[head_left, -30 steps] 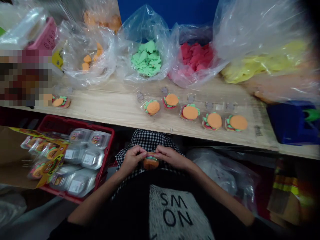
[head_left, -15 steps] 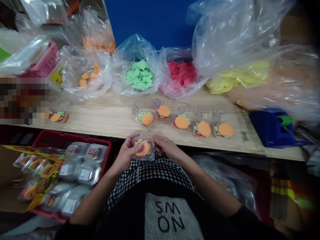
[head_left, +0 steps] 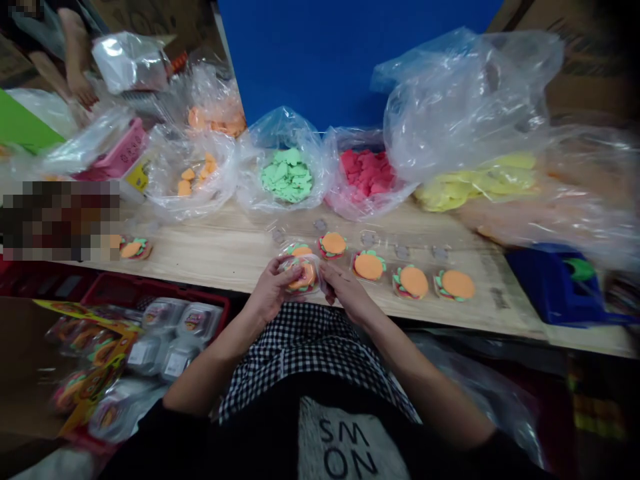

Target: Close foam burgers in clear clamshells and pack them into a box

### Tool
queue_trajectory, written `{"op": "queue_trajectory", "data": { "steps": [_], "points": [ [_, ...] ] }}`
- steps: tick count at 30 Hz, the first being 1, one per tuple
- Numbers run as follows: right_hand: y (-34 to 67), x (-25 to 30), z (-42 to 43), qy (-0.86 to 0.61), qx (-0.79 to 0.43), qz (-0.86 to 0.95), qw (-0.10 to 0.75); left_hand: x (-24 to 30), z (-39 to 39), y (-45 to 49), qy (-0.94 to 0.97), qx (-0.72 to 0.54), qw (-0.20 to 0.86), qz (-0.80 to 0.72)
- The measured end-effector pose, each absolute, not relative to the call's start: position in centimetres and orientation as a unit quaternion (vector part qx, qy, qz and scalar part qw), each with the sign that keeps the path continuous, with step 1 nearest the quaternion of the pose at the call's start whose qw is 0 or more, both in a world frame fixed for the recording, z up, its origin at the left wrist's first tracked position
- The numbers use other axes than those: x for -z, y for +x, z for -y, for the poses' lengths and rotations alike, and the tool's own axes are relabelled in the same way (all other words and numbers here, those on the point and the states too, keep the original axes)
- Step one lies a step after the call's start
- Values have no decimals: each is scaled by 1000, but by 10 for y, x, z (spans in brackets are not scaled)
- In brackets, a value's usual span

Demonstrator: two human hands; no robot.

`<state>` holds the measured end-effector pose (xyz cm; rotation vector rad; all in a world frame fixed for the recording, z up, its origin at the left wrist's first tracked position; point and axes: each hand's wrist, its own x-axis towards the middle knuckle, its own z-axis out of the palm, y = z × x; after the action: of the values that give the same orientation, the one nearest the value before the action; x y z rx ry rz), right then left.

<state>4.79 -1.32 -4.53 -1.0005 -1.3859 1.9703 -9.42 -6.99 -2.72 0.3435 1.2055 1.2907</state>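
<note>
Holding a clear case (head_left: 303, 275) with a toy burger inside it, orange top up, just over the near edge of the tabletop (head_left: 210, 248), about midway along that edge. Pinching the left side of the case with the fingers of the left hand (head_left: 270, 293), thumb on top and the rest curled underneath. Pinching the right side the same way with the fingers of the right hand (head_left: 345, 292), pressed close together against the plastic. Working above a checked cloth (head_left: 300, 347) spread over the lap, below the near edge. Facing a row of burgers (head_left: 369, 265) lying on the tabletop just beyond the hands and running toward the right end, plus one more burger (head_left: 300, 250) partly hidden right behind the held case. Seeing a lone burger (head_left: 133, 249) well apart, near the left end. Looking past these at clear bags lined along the far edge: a bag of orange pieces (head_left: 193, 180) on the left, then a bag of green pieces (head_left: 287, 175), a bag of red pieces (head_left: 367, 172) and a bag of yellow pieces (head_left: 480, 181) toward the far right corner. Sitting beside a red crate (head_left: 150, 293) below the near edge on the left, filled with shut packs (head_left: 170, 333). Having a blue box (head_left: 555, 283) at the right end. Sharing the place with another person, an arm (head_left: 75, 60) showing beyond the far left corner.
</note>
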Motion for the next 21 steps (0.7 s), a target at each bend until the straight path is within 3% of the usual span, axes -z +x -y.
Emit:
{"op": "queue_trajectory", "data": {
  "steps": [6,11,16,21],
  "points": [
    [43,46,6,-370,-746,473,288,29,47,-96,141,-579,610,-521],
    [44,47,-7,-369,-761,407,344,25,35,-97,139,-581,658,-458],
    [53,44,-20,-356,-790,361,345,23,30,-99,126,-582,685,-421],
    [53,44,-23,-385,-726,400,406,29,27,-92,105,-615,654,-428]
  ]
}}
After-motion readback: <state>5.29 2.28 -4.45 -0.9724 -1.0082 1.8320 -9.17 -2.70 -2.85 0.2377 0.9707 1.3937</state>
